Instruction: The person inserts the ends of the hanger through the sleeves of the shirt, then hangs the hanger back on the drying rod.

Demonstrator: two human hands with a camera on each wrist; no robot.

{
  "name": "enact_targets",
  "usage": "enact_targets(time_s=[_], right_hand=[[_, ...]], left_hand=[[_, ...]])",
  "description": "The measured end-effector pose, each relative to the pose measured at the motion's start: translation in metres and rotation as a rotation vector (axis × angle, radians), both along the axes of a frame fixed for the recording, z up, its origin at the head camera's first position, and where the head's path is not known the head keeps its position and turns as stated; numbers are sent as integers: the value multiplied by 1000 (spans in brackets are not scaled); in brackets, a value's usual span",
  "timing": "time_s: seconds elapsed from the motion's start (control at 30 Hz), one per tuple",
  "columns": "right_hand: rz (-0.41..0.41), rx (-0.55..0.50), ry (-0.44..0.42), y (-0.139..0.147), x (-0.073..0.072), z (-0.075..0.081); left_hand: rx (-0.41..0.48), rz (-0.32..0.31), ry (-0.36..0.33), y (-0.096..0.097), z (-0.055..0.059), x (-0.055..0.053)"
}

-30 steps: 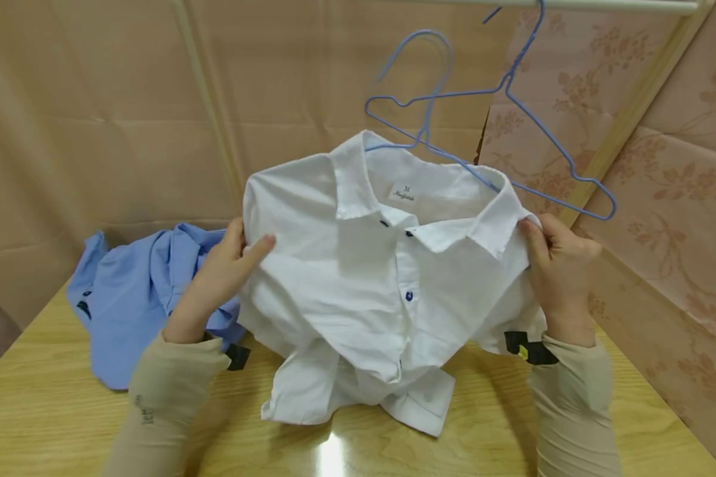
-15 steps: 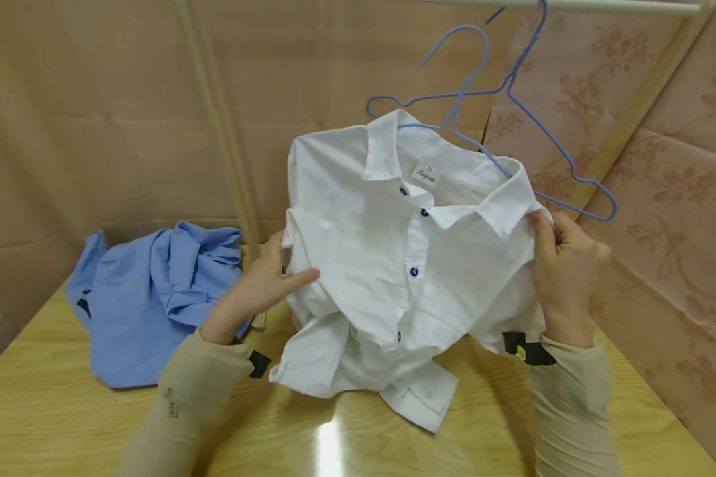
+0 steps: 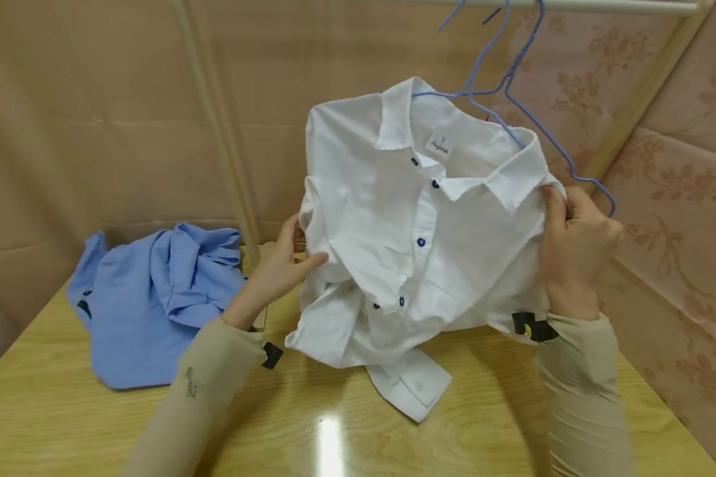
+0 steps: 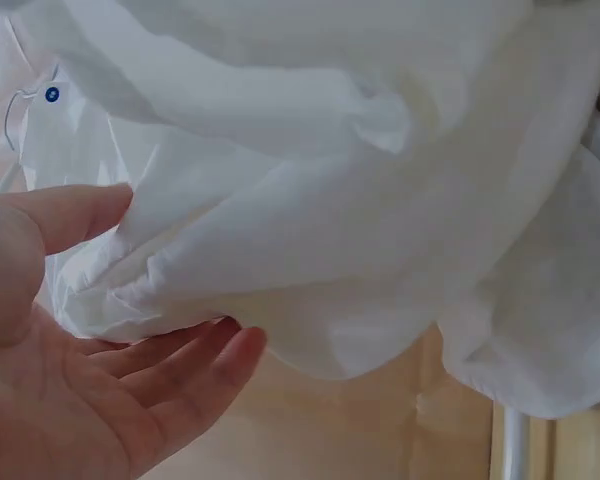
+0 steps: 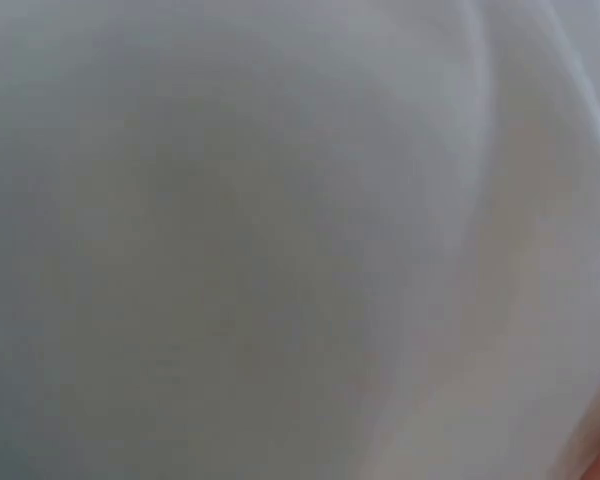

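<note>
A white button-up shirt (image 3: 364, 218) with blue buttons is on a blue wire hanger (image 3: 481, 59), whose neck and hook rise out of the collar. My right hand (image 3: 581, 248) grips the shirt's shoulder, thumb in front. White cloth (image 5: 230, 240) fills the right wrist view, blurred. At the other side, my left hand (image 3: 280, 268) touches the hanging sleeve side. In the left wrist view, the left hand (image 4: 90, 350) has its fingers against the underside of the cloth (image 4: 310, 220) and its thumb apart in front. One cuff (image 3: 417, 391) hangs low over the table.
A second blue hanger (image 3: 587, 179) hangs from the white rail (image 3: 620, 6) behind the shirt. On the left of the wooden table (image 3: 54, 417) lies a crumpled blue shirt (image 3: 137, 311). Pale posts (image 3: 215, 126) and curtain walls stand at the back and right.
The white shirt and its hanger have moved up and right, the hook reaching rail height. My left hand has left the shoulder and slid right and down to the sleeve side. My right hand has risen slightly.
</note>
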State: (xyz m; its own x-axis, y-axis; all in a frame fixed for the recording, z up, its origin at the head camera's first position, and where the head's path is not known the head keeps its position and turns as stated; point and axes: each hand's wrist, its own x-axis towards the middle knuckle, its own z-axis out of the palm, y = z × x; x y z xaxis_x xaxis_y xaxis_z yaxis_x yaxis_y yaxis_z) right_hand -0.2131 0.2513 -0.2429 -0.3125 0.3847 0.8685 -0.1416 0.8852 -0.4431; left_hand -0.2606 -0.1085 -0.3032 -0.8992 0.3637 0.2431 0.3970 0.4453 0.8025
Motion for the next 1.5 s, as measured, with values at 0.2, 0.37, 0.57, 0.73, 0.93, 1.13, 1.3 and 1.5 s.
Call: enact_targets(time_s=[0.2,0.37,0.57,0.73,0.93,1.13,1.3,1.5], right_hand=[[-23,-14,-13,7,-8,23],[-34,3,-25,14,-17,37],[-61,13,-94,23,-27,45],[-43,50,-143,31,-37,40],[-53,137,-204,40,-46,27],[-80,194,-216,45,-51,16],[-48,186,-267,44,-48,14],[63,102,-230,37,-40,7]], left_hand=[[30,27,62,14,16,-14],[50,47,47,26,29,-27],[54,65,21,40,38,-43],[64,54,-12,50,27,-54],[38,67,-57,58,8,-57],[32,54,-32,63,-3,-60],[69,75,-46,61,-9,-57],[115,115,-98,45,-15,-50]])
